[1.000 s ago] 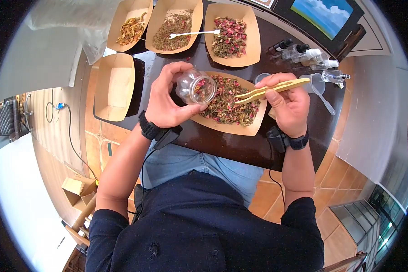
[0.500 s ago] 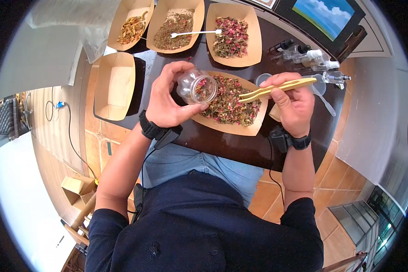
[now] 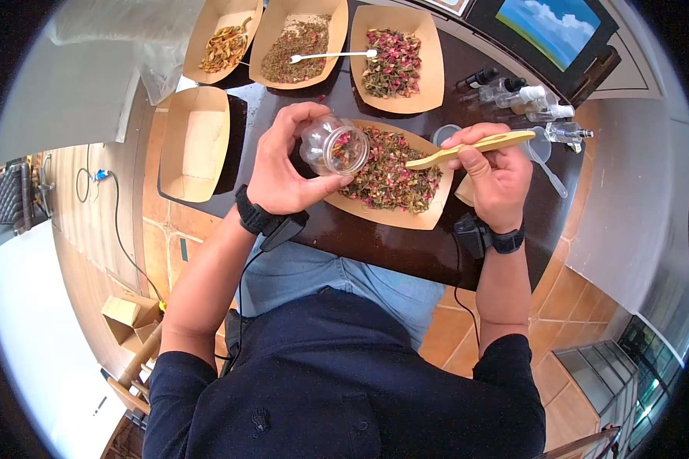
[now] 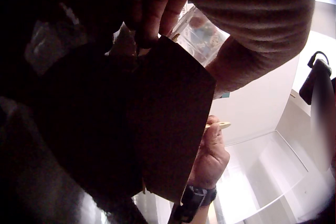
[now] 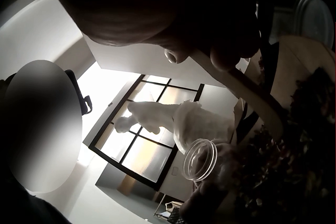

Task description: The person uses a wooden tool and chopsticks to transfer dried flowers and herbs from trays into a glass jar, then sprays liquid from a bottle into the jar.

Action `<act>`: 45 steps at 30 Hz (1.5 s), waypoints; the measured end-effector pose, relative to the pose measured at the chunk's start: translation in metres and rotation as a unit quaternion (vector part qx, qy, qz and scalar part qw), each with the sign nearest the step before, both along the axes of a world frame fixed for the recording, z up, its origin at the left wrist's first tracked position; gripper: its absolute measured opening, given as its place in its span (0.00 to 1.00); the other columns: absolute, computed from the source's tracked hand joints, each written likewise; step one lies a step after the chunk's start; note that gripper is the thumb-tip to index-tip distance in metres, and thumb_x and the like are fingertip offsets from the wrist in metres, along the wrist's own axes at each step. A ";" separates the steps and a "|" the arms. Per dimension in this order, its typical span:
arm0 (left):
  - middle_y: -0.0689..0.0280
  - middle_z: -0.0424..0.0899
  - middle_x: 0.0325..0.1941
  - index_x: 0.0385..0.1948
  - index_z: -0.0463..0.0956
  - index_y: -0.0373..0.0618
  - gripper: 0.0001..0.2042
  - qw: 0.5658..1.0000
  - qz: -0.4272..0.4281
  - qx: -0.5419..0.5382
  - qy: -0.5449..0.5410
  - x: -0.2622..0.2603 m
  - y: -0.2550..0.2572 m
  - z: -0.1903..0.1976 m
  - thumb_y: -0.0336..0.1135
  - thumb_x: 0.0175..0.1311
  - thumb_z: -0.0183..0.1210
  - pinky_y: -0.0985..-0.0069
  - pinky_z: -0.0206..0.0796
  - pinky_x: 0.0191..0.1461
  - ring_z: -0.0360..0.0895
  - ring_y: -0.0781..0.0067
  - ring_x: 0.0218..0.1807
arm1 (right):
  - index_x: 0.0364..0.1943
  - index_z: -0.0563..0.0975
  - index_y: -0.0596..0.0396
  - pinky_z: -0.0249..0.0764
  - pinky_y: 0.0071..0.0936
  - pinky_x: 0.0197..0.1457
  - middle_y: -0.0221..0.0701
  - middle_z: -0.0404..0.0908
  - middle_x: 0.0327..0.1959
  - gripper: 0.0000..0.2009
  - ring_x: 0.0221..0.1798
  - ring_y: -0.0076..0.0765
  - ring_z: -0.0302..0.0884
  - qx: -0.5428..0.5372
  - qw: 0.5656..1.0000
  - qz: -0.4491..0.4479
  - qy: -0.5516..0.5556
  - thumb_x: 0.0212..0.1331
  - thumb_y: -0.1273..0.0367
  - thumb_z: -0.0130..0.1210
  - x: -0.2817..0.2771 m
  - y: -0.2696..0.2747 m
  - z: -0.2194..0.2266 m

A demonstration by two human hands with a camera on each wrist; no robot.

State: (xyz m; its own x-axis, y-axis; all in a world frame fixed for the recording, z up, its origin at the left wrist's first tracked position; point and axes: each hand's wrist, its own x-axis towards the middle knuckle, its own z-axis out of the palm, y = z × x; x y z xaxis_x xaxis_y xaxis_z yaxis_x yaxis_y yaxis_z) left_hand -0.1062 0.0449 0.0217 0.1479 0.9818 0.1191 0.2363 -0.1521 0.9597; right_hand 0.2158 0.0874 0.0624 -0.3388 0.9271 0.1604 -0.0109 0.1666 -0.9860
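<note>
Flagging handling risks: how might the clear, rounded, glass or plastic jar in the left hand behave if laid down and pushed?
The jar would likely roll on its side, given its bulging wall. Its shiny surface may prove slippery. Its uncovered mouth could let anything inside spill.

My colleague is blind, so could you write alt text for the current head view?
A person's left grip holds a clear, tilted jar by a paper tray of dried petals and leaves, while the right grip holds yellow tongs over it. Beyond lie more trays and small bottles.
</note>
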 end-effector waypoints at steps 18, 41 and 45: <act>0.57 0.78 0.64 0.68 0.68 0.37 0.45 1.000 -0.005 -0.004 -0.013 -0.001 0.000 -0.003 0.34 0.46 0.85 0.65 0.74 0.73 0.80 0.65 0.66 | 0.51 0.78 0.63 0.83 0.27 0.54 0.40 0.88 0.48 0.08 0.47 0.27 0.85 0.013 1.000 0.005 0.012 0.77 0.73 0.62 -0.002 0.000 -0.004; 0.58 0.77 0.64 0.67 0.69 0.37 0.45 1.000 -0.003 -0.004 -0.016 -0.001 0.000 -0.003 0.35 0.46 0.85 0.66 0.73 0.74 0.80 0.65 0.66 | 0.52 0.78 0.63 0.82 0.25 0.51 0.39 0.88 0.49 0.09 0.45 0.24 0.84 0.018 1.000 0.014 -0.012 0.78 0.72 0.62 -0.001 0.001 -0.007; 0.58 0.77 0.64 0.67 0.68 0.37 0.45 1.000 -0.005 -0.002 -0.012 -0.001 0.000 -0.003 0.35 0.46 0.85 0.66 0.73 0.74 0.79 0.65 0.66 | 0.52 0.78 0.63 0.82 0.23 0.49 0.39 0.88 0.47 0.08 0.42 0.24 0.83 0.014 1.000 -0.002 -0.006 0.78 0.72 0.62 -0.002 0.001 -0.004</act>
